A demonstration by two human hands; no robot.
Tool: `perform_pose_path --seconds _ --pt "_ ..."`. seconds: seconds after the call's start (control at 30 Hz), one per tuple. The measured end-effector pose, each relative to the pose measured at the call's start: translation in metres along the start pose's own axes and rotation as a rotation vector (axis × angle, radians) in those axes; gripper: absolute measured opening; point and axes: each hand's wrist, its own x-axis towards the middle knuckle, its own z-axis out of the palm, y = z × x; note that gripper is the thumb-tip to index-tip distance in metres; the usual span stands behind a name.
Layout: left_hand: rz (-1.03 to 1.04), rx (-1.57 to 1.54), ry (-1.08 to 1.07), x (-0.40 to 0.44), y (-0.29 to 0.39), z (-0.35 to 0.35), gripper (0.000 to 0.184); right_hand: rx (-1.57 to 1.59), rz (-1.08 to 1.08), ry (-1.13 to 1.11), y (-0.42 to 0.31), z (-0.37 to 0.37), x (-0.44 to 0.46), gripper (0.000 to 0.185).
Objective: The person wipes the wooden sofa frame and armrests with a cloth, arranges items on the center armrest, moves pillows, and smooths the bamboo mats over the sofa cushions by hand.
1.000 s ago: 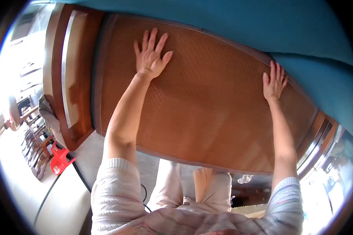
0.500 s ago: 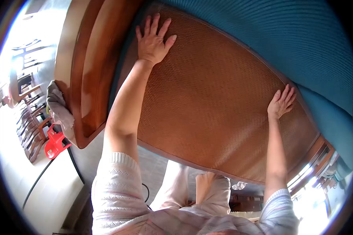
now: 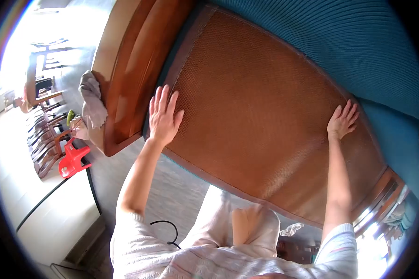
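Observation:
A brown woven mat [image 3: 256, 107] with a darker cloth border lies across the seat of a sofa with blue ribbed upholstery [image 3: 330, 42]. My left hand [image 3: 164, 118] rests flat on the mat's left border, near the front left corner, fingers spread and holding nothing. Toward the back right edge of the mat, my right hand [image 3: 343, 122] lies with its fingers apart, also empty. A faint raised crease runs across the mat's right part, left of my right forearm.
The wooden armrest [image 3: 142, 69] stands at left, with a grey cloth [image 3: 93, 100] draped on its outer side. A red plastic stool [image 3: 73, 159] and several chairs are farther left. A black cable [image 3: 172, 229] lies on the floor near my legs.
My left hand has come down from the mat's back part to its front left border. My right hand stays near the back right edge. The view has turned, showing more of the armrest.

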Motion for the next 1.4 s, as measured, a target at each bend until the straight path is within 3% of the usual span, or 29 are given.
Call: perform_pose_path --seconds 0.07,0.13,0.2,0.27,0.3,0.4,0.43,0.53,0.6,0.77,0.83,0.87,1.0,1.07,1.2,1.23,1.33,1.4 --pt "0.096 -0.018 0.324 -0.008 0.001 -0.061 0.045 0.02 -0.006 0.011 0.001 0.001 0.0 0.054" --pt "0.028 0.214 0.509 -0.004 -0.023 -0.122 0.041 0.026 -0.001 0.006 0.0 0.0 0.0 0.054" --pt "-0.183 0.233 0.718 0.011 -0.057 -0.144 0.037 -0.011 0.013 -0.037 -0.003 -0.005 0.003 0.054" --pt "-0.565 -0.315 0.563 0.019 -0.125 -0.12 0.034 -0.014 0.025 -0.077 -0.005 -0.006 0.002 0.055" --pt "-0.75 -0.595 0.461 0.026 -0.128 -0.119 0.033 -0.002 0.025 -0.091 -0.005 -0.007 0.003 0.055" --pt "-0.438 0.045 0.666 0.033 -0.113 -0.106 0.028 0.023 0.026 -0.094 -0.003 -0.008 0.002 0.056" --pt "-0.208 0.204 0.697 0.04 -0.1 -0.108 0.026 0.029 0.024 -0.09 -0.003 -0.008 0.002 0.056" --pt "0.008 0.122 0.6 0.071 -0.035 -0.109 0.027 0.043 0.016 -0.07 -0.001 -0.006 0.001 0.056" --pt "0.1 0.076 0.481 0.101 -0.011 -0.091 0.037 0.046 0.022 -0.081 -0.002 -0.008 0.001 0.055" --pt "-0.172 0.273 0.36 0.19 -0.054 -0.026 0.033 0.088 0.0 -0.048 -0.001 -0.008 0.0 0.055" --pt "-0.63 -0.312 0.243 0.22 -0.062 -0.025 0.037 0.093 -0.005 -0.046 0.001 -0.008 -0.002 0.055" --pt "-0.667 -0.182 0.242 0.23 -0.061 -0.028 0.042 0.088 -0.006 -0.042 0.002 -0.007 -0.003 0.056" --pt "-0.348 -0.066 0.564 0.28 -0.074 0.006 0.047 0.089 -0.014 -0.016 0.003 -0.003 -0.007 0.057" --pt "-0.363 -0.249 0.411 0.298 -0.054 -0.011 0.045 0.076 -0.015 -0.009 0.004 0.003 -0.006 0.058" --pt "0.03 0.705 0.318 0.308 -0.101 0.015 0.043 0.056 -0.003 -0.031 0.007 0.004 -0.009 0.058" --pt "0.111 0.681 0.315 0.297 -0.077 -0.004 0.037 0.064 -0.002 -0.031 0.006 0.004 -0.01 0.058" --pt "-0.175 -0.081 0.53 0.305 -0.079 0.02 0.032 0.069 0.001 -0.038 0.004 0.002 -0.01 0.058" --pt "0.029 0.031 0.682 0.301 -0.084 0.028 0.027 0.083 -0.006 -0.02 0.003 0.002 -0.009 0.058"
